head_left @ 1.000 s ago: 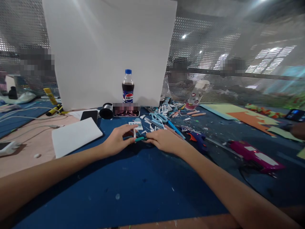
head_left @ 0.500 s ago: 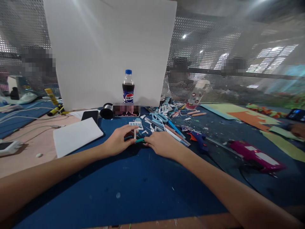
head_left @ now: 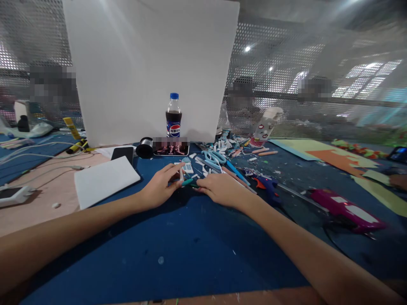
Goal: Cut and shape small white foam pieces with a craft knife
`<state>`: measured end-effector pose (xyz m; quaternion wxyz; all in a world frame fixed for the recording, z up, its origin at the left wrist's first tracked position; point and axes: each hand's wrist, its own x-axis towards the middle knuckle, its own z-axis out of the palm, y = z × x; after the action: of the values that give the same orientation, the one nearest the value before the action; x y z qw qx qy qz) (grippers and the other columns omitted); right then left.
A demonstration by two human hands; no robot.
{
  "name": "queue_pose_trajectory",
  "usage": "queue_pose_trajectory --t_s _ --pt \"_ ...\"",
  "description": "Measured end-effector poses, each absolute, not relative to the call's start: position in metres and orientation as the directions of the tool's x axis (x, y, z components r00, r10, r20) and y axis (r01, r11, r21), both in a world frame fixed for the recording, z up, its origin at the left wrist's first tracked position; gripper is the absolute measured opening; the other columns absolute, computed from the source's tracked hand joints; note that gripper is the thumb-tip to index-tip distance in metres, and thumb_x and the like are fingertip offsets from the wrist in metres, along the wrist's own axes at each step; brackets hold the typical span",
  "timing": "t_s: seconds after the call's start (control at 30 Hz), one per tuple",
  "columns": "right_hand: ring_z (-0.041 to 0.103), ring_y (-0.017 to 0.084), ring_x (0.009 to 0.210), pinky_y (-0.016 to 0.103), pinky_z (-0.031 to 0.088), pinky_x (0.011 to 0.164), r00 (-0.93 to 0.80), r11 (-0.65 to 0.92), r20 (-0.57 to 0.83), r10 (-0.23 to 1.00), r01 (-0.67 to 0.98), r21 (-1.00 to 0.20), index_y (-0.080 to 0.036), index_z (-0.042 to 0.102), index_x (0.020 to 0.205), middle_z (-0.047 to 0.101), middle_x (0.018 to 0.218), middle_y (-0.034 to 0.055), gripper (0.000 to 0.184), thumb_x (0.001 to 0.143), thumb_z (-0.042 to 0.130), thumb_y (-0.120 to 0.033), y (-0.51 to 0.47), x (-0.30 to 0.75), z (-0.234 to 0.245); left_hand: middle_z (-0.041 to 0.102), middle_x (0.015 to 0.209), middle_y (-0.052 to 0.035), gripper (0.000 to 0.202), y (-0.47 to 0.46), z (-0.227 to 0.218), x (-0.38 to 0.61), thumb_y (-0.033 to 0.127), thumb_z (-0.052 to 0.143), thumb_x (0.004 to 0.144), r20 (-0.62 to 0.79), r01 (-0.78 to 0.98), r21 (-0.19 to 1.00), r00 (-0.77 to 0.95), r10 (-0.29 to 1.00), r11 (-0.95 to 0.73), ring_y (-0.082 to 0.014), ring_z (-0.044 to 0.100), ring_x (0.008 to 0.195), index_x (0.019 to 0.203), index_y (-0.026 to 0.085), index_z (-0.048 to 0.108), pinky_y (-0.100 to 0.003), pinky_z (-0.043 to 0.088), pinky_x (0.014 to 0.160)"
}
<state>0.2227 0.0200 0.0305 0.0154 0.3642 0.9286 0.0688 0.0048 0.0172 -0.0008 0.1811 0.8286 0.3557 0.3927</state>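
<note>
My left hand (head_left: 160, 187) is closed in a pinch at the middle of the blue mat. Between its fingers stands a small white strip (head_left: 181, 173), and a short teal stick-like piece (head_left: 187, 182) sticks out from the thumb tip. My right hand (head_left: 221, 190) is just to the right, palm down, with its fingers pressed together at a thin dark green edge (head_left: 193, 185). What its fingertips grip is mostly hidden. Behind the hands lie a small white-and-blue card (head_left: 188, 167) and light-blue scissors (head_left: 213, 159).
Paper scraps (head_left: 227, 146) are heaped at the back. A cola bottle (head_left: 174, 118) stands behind a propped phone (head_left: 171, 148). At right lie a blue glue gun (head_left: 269, 188) and a magenta tool (head_left: 346, 211). White paper (head_left: 106, 182) lies left. Another person's hand (head_left: 398, 182) shows far right.
My right fingertips have drawn slightly away from the teal piece, which now tilts up more from my left thumb. The white strip leans more. The whole view has shifted a little.
</note>
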Motion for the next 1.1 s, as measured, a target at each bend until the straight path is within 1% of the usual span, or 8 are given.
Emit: queue_pose_trajectory --t_s 0.1,0.3,0.43,0.6,0.7,0.83,1.0,1.1 --pt "0.058 0.017 0.066 0.025 0.034 0.055 -0.735 0.728 0.010 0.678 0.673 0.130 -0.018 0.061 0.083 0.064 0.073 0.0060 0.026 0.090 0.039 -0.029 0.023 0.228 0.029 0.056 0.091 -0.0058 0.033 0.021 0.001 0.001 0.016 0.044 0.084 0.539 0.524 0.544 0.380 0.752 -0.655 -0.0166 0.055 0.082 0.116 0.018 0.055 -0.032 0.047 0.075" --pt "0.060 0.019 0.073 0.031 0.039 0.067 -0.709 0.704 0.008 0.705 0.701 0.116 -0.019 0.062 0.081 0.065 0.074 0.0049 0.026 0.090 0.040 -0.031 0.024 0.229 0.031 0.059 0.092 -0.0058 0.032 0.027 0.001 -0.002 0.020 0.047 0.084 0.502 0.490 0.559 0.442 0.743 -0.669 -0.0155 0.056 0.080 0.115 0.018 0.055 -0.028 0.047 0.071" --pt "0.061 0.019 0.073 0.036 0.040 0.073 -0.684 0.683 -0.015 0.729 0.727 0.070 -0.018 0.061 0.079 0.066 0.075 0.0049 0.028 0.090 0.039 -0.031 0.021 0.228 0.035 0.060 0.090 -0.0055 0.031 0.031 -0.002 -0.002 0.021 0.049 0.082 0.459 0.484 0.660 0.345 0.819 -0.574 -0.0157 0.057 0.080 0.111 0.017 0.057 -0.029 0.048 0.071" --pt "0.061 0.020 0.070 0.040 0.040 0.075 -0.660 0.658 0.006 0.752 0.750 0.072 -0.017 0.060 0.078 0.065 0.071 0.0060 0.029 0.090 0.039 -0.033 0.020 0.228 0.036 0.063 0.094 -0.0069 0.029 0.037 -0.004 -0.005 0.025 0.051 0.081 0.384 0.406 0.797 0.231 0.894 -0.448 -0.0165 0.059 0.083 0.108 0.016 0.058 -0.030 0.047 0.075" --pt "0.060 0.019 0.066 0.040 0.040 0.075 -0.662 0.660 0.013 0.749 0.748 0.069 -0.017 0.061 0.077 0.065 0.071 0.0059 0.029 0.089 0.039 -0.033 0.020 0.228 0.035 0.063 0.097 -0.0071 0.028 0.040 -0.007 -0.006 0.029 0.052 0.081 0.386 0.349 0.831 0.198 0.901 -0.433 -0.0166 0.059 0.083 0.106 0.017 0.058 -0.030 0.048 0.074" --pt "0.058 0.019 0.065 0.040 0.040 0.074 -0.630 0.624 0.032 0.776 0.774 0.110 -0.016 0.060 0.078 0.064 0.072 0.0075 0.028 0.088 0.040 -0.033 0.021 0.229 0.032 0.064 0.088 -0.0061 0.026 0.040 -0.009 -0.007 0.033 0.053 0.081 0.411 0.294 0.849 0.152 0.899 -0.438 -0.0154 0.060 0.076 0.101 0.016 0.059 -0.030 0.048 0.073" --pt "0.055 0.025 0.082 0.037 0.040 0.071 -0.573 0.545 0.192 0.797 0.819 0.181 -0.011 0.057 0.091 0.060 0.089 0.0141 0.028 0.087 0.041 -0.033 0.019 0.223 0.029 0.062 0.072 -0.0024 0.019 0.039 -0.007 -0.005 0.031 0.055 0.078 0.388 0.288 0.864 0.144 0.910 -0.414 -0.0130 0.059 0.063 0.087 0.015 0.060 -0.024 0.049 0.059" --pt "0.051 0.025 0.089 0.034 0.040 0.071 -0.555 0.566 0.335 0.762 0.821 0.072 -0.011 0.053 0.097 0.056 0.096 0.0148 0.037 0.089 0.036 -0.043 0.010 0.211 0.027 0.059 0.063 -0.0006 0.018 0.037 -0.006 -0.003 0.033 0.057 0.077 0.349 0.324 0.866 0.156 0.924 -0.382 -0.0121 0.058 0.055 0.081 0.016 0.060 -0.023 0.048 0.052"
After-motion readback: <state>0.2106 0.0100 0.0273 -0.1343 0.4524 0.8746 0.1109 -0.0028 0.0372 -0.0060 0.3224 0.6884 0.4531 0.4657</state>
